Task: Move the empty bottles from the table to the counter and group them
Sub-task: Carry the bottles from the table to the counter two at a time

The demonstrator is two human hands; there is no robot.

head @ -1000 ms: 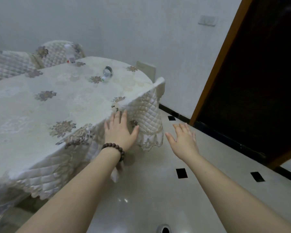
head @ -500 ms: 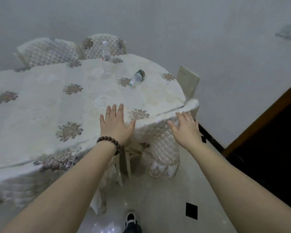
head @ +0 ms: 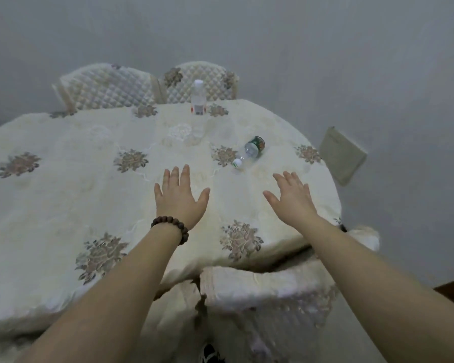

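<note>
A clear bottle with a green label [head: 249, 152] lies on its side on the round table [head: 63, 200], its white cap pointing toward me. A second clear bottle with a white cap and red-trimmed label [head: 198, 100] stands upright at the table's far edge. My left hand [head: 180, 200], with a bead bracelet on the wrist, hovers open over the cloth, left of the lying bottle. My right hand [head: 291, 197] is open too, fingers spread, just short of that bottle and to its right. Neither hand touches a bottle.
Two quilted chair backs [head: 110, 87] stand behind the table against the grey wall. A covered chair [head: 268, 292] is tucked under the near edge between my arms. Another chair [head: 342, 155] sits at the right side. My shoe [head: 210, 355] shows at the bottom.
The view has swung left and closer to the table. Both hands have moved forward from the table's edge and now hover over the cloth near the lying bottle.
</note>
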